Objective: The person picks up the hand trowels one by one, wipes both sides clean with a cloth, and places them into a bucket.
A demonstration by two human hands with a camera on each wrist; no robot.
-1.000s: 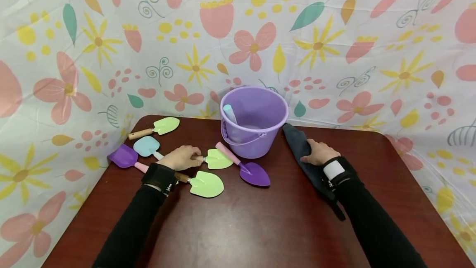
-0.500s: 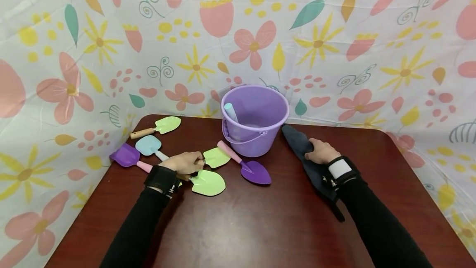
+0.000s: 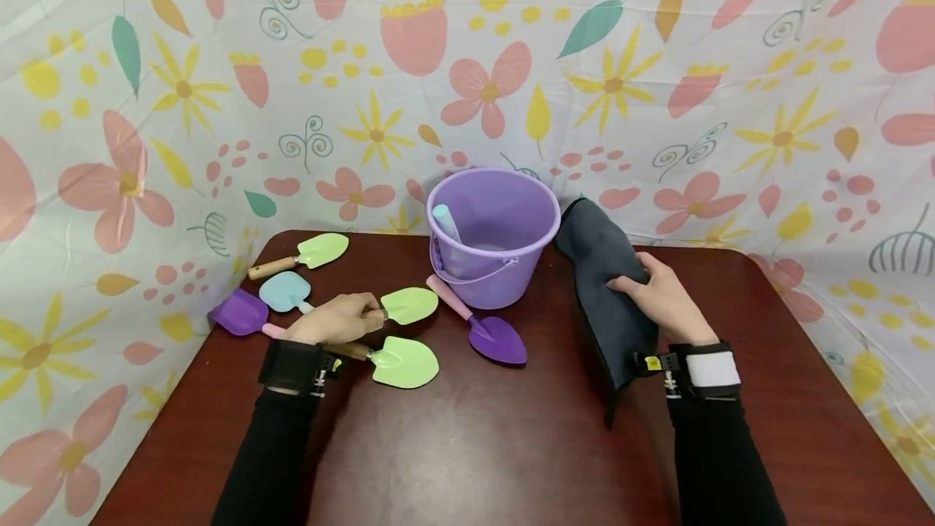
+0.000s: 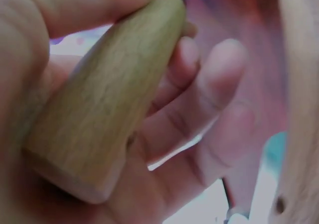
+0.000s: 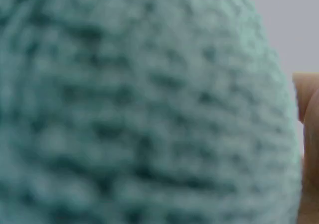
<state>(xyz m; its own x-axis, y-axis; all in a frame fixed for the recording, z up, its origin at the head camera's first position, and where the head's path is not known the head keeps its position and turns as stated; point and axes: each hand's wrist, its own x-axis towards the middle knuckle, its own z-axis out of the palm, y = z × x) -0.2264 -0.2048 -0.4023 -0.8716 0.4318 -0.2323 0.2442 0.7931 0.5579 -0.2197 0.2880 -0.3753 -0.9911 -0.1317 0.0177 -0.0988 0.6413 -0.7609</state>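
**Head view: one hand on a trowel handle, the other lifting a dark cloth**

Head view shows your left hand (image 3: 338,318) curled around the wooden handle (image 4: 107,102) of a green trowel (image 3: 407,305), whose blade points away from the grip toward the purple bucket (image 3: 493,235). You hold it at the far end of the handle, so the blade stays free. Your right hand (image 3: 661,299) pinches a dark cloth (image 3: 605,286), raised so its upper edge leans beside the bucket rim and its lower part hangs to the table (image 3: 511,445). Just below your left grip lies a second green trowel (image 3: 403,362); a purple trowel (image 3: 491,336) rests between both grips.

From the left wrist you can confirm the fingers truly wrap the handle, which the head camera hides. The right wrist picture gives only blurred cloth weave and one fingertip (image 5: 310,104).
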